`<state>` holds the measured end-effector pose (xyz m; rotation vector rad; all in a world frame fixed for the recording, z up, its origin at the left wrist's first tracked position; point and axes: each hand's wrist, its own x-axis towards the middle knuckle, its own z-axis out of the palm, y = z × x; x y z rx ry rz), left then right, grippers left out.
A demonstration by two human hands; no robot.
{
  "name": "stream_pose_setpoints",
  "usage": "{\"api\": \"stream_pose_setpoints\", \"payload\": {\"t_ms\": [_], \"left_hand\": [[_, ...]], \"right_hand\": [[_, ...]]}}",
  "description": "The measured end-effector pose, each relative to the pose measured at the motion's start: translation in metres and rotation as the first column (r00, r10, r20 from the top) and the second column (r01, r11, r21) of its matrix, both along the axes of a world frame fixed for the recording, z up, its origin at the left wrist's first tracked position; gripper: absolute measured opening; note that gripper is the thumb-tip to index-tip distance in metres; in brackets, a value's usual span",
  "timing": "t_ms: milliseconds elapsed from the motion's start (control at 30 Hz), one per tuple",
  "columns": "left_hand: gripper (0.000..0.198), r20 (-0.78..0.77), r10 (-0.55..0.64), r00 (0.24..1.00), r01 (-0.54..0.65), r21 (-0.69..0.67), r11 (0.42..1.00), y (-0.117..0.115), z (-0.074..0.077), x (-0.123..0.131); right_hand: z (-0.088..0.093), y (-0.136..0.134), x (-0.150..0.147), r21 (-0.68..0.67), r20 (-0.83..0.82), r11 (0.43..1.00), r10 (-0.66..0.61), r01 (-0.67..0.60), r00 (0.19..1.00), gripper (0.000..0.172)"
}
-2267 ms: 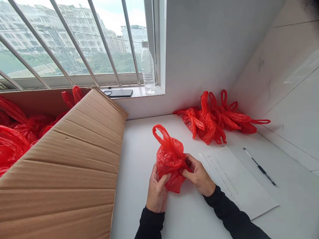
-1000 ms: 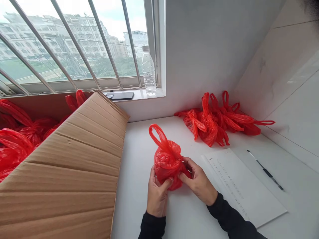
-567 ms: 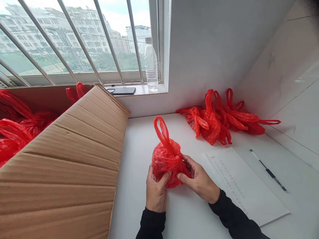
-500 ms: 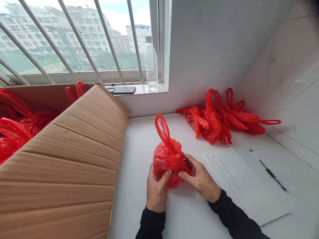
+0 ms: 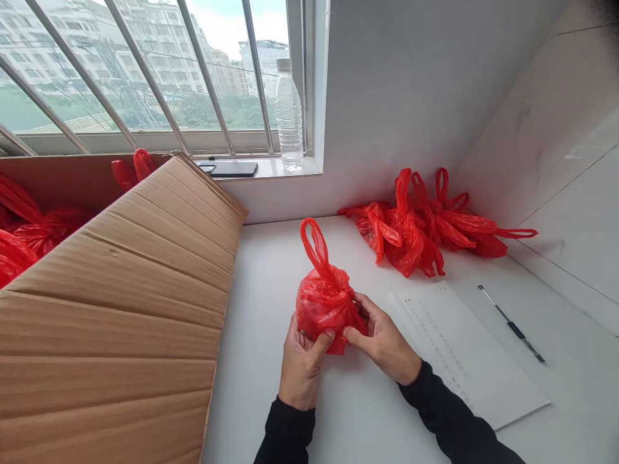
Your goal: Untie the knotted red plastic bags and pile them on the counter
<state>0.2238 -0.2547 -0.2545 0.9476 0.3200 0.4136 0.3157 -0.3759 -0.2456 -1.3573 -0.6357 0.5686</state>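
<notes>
A knotted red plastic bag (image 5: 324, 299) with a loop handle standing up is between my two hands, over the white table (image 5: 261, 380). Something rounded fills it, but the contents are hidden by the plastic. My left hand (image 5: 302, 364) grips its lower left side, thumb pressed on the front. On the right side, my right hand (image 5: 382, 341) pinches the plastic between thumb and fingers. Close to my right forearm lies a pad of white paper (image 5: 474, 354) with lines of writing, and a black pen (image 5: 512, 325) rests beyond it.
Several tied red bags (image 5: 411, 225) lie heaped against the wall at the back right. A cardboard box (image 5: 145, 283) with more red bags (image 5: 46, 225) inside stands at left. On the window sill are a phone (image 5: 229, 169) and a clear water bottle (image 5: 290, 119).
The view has shifted slightly, so the surroundings sit a little further left and higher. Both hands keep hold of the red bag, with its lower edge slightly bunched up.
</notes>
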Motion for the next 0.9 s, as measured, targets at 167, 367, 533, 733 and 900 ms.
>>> {"api": "stream_pose_setpoints", "payload": {"t_ms": [167, 367, 533, 733, 900], "left_hand": [[0.054, -0.041, -0.007, 0.999, 0.008, 0.033, 0.999, 0.000, 0.000, 0.000], [0.063, -0.084, -0.017, 0.996, 0.019, 0.022, 1.000, 0.000, 0.004, 0.000], [0.076, -0.085, 0.087, 0.993, -0.086, 0.017, 0.996, -0.005, 0.008, -0.002], [0.050, 0.089, -0.171, 0.981, 0.181, -0.125, 0.975, -0.011, 0.016, -0.004], [0.037, -0.020, -0.117, 0.993, 0.105, -0.305, 0.946, -0.015, 0.025, -0.004]], "right_hand": [[0.001, 0.000, 0.000, 0.049, -0.083, 0.999, -0.014, 0.018, 0.996, 0.046], [0.008, -0.001, 0.000, 0.031, -0.087, 0.999, -0.037, 0.040, 0.996, 0.037], [0.010, -0.009, 0.001, 0.025, 0.052, 0.979, -0.205, 0.204, 0.977, 0.035], [0.015, -0.012, -0.018, -0.060, 0.519, 0.981, -0.127, 0.185, 0.845, 0.046], [0.018, -0.010, -0.027, -0.072, 0.644, 0.997, 0.048, -0.003, 0.764, 0.034]]}}
